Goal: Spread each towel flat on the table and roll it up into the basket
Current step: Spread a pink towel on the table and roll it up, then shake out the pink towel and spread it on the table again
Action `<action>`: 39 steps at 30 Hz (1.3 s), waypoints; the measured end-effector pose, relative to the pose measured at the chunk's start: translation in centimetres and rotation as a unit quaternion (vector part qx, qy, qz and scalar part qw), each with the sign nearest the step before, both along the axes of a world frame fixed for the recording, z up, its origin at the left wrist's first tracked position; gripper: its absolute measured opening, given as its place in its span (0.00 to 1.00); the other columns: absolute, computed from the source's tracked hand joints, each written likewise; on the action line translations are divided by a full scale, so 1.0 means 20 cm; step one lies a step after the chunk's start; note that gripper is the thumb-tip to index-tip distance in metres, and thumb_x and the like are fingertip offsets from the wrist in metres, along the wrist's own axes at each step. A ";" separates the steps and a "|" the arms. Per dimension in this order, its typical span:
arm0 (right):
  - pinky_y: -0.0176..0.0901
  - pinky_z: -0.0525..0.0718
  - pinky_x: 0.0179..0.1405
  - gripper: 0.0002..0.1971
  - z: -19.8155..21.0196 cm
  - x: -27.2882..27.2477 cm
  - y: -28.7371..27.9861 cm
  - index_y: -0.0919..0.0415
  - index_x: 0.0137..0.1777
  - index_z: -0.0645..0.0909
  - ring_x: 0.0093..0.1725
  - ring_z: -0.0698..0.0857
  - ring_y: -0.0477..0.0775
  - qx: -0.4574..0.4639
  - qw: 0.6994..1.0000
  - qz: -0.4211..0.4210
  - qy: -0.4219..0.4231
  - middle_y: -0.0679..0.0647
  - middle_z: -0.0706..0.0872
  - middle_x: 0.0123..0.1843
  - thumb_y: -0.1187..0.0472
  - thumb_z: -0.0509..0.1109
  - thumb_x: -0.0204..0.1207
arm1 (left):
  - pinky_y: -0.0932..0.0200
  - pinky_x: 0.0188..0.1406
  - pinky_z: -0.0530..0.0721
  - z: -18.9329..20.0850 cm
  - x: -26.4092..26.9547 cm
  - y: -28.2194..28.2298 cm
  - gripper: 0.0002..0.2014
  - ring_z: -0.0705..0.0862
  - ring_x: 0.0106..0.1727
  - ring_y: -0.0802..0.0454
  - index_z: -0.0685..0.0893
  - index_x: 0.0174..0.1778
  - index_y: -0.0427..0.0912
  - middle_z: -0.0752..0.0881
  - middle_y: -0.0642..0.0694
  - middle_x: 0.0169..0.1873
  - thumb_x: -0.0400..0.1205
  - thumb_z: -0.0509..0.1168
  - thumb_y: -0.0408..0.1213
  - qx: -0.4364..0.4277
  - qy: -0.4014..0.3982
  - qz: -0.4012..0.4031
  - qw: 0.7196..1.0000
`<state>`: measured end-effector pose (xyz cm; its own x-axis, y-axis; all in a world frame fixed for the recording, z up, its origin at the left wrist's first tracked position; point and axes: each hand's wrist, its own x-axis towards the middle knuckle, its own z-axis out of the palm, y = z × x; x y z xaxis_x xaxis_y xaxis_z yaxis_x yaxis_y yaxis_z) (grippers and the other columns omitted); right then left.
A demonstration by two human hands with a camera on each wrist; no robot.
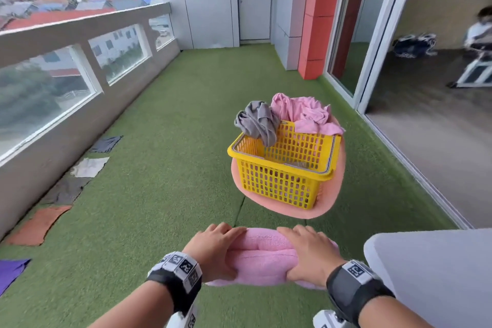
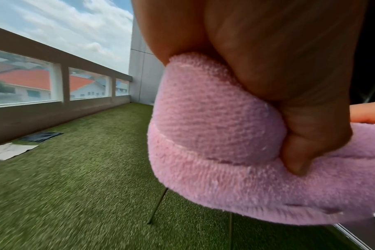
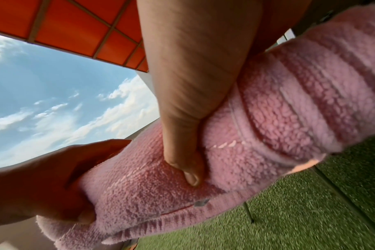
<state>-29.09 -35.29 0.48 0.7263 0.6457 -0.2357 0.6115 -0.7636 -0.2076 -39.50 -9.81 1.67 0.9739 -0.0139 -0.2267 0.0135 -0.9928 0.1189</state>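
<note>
Both hands up, and the pink roll [image 1: 262, 255] rides in the air between them, short of the yellow basket [image 1: 285, 165]: left hand [image 1: 215, 250] grasps one end, right hand [image 1: 310, 253] the other. Soft, light terry that looks ready to unroll, so grip both ends. Two loose cloths, grey [image 1: 257, 121] and pink [image 1: 306, 112], drape the one basket's rim.

Fluffy matt terry-cloth towel [image 1: 262, 255]; glossy perforated plastic basket [image 1: 282, 168]; rough turf [image 1: 159, 168].
</note>
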 end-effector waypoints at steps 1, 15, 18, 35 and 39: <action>0.55 0.75 0.67 0.53 0.01 0.10 0.05 0.35 0.82 0.54 0.69 0.73 0.53 0.004 1.000 -0.011 0.003 0.45 0.73 0.68 0.34 0.70 0.53 | 0.47 0.62 0.82 0.01 0.13 0.07 0.51 0.75 0.65 0.50 0.56 0.81 0.67 0.74 0.57 0.66 0.59 0.68 0.65 0.003 0.004 -0.011 1.000; 0.58 0.76 0.67 0.58 0.03 1.75 0.34 0.38 0.83 0.55 0.73 0.71 0.57 0.026 0.991 -0.123 0.040 0.49 0.73 0.73 0.28 0.72 0.49 | 0.47 0.63 0.82 0.10 2.12 0.44 0.52 0.76 0.67 0.44 0.57 0.82 0.63 0.74 0.52 0.67 0.60 0.70 0.63 0.040 0.014 -0.148 0.988; 0.57 0.76 0.69 0.57 -0.08 2.14 0.36 0.38 0.83 0.54 0.75 0.71 0.57 0.026 0.989 -0.124 0.081 0.49 0.71 0.76 0.31 0.75 0.51 | 0.46 0.67 0.79 0.01 2.51 0.45 0.52 0.76 0.69 0.43 0.59 0.81 0.62 0.75 0.51 0.69 0.59 0.72 0.63 0.040 0.039 -0.142 0.988; 0.59 0.74 0.75 0.51 -0.83 2.78 0.49 0.46 0.86 0.56 0.78 0.70 0.64 -0.082 0.951 -0.140 0.262 0.57 0.67 0.82 0.45 0.80 0.66 | 0.40 0.62 0.80 -0.74 3.18 0.40 0.44 0.70 0.70 0.42 0.64 0.80 0.59 0.71 0.48 0.72 0.68 0.75 0.57 0.059 0.269 -0.111 0.955; 0.47 0.63 0.81 0.41 -0.82 2.81 0.47 0.55 0.85 0.63 0.82 0.66 0.59 -0.063 0.947 -0.149 0.279 0.56 0.66 0.85 0.48 0.75 0.74 | 0.41 0.61 0.81 -0.77 3.19 0.39 0.35 0.70 0.70 0.42 0.67 0.78 0.59 0.70 0.47 0.73 0.73 0.69 0.51 0.042 0.287 -0.102 0.951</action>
<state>27.18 -25.91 -16.02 0.6123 0.3734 -0.6969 0.1873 -0.9249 -0.3310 24.27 -2.00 -13.71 0.6678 -0.1480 -0.7295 -0.1412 -0.9874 0.0711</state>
